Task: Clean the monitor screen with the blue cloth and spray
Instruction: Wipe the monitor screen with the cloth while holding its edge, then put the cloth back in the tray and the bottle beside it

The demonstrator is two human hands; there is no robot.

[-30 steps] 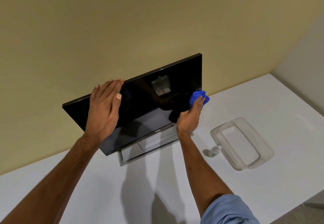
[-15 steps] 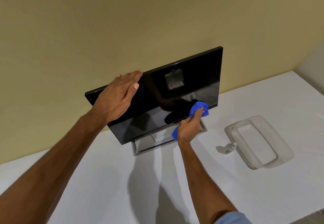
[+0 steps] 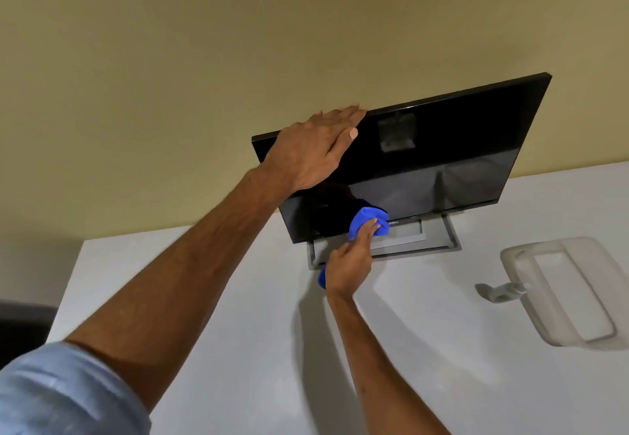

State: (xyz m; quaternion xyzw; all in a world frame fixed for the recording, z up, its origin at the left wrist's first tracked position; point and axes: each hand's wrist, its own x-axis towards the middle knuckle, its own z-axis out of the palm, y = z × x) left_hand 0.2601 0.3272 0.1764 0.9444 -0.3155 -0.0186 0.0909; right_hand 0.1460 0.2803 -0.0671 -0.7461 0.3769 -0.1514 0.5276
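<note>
Gripping the blue cloth, the right hand is pressing it against the monitor bottom edge; the left hand is lying flat, fingers extended, on the top-left corner.

The monitor has a glossy black screen that mirrors the room. The cloth looks soft and matt. The bench is smooth, matt white; the tray is cloudy, translucent plastic.

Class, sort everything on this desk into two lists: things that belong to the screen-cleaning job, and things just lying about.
Belongs to the job:
monitor
blue cloth, in the right hand
spray bottle
left hand, steadying the monitor

Lying about:
clear plastic tray
</note>
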